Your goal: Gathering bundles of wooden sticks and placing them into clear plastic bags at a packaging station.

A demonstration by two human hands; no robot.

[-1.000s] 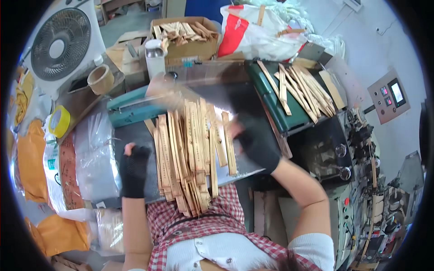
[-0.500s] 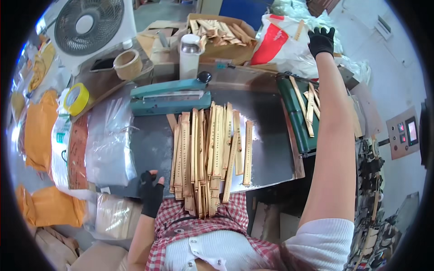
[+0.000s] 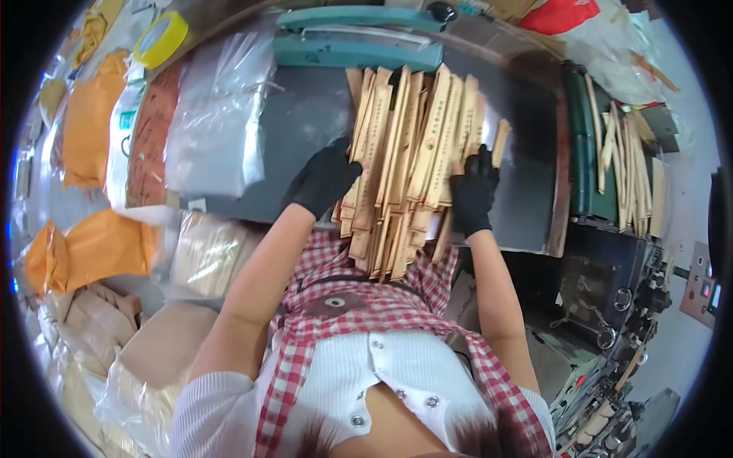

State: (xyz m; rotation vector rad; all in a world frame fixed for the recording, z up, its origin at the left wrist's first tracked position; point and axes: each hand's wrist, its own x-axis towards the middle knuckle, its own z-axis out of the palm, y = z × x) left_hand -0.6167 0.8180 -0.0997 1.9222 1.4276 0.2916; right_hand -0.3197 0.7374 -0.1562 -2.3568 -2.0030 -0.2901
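free: bare table (image 3: 305, 130) left of strips (image 3: 405, 153) | blocked: sealer (image 3: 359, 42) behind

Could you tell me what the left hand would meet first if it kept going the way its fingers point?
The left hand points right, into the stack of flat wooden strips on the grey table. It already seems to touch the stack's left edge, so the strips come first.

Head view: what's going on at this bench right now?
A person in black gloves is working a pile of long flat wooden strips lying on a dark worktable. The left hand presses against the pile's left edge, and the right hand rests on its right side. The strips overhang the near table edge. A teal heat sealer sits behind the pile, clear plastic bags lie to the left, and more strips rest on a green machine at right.
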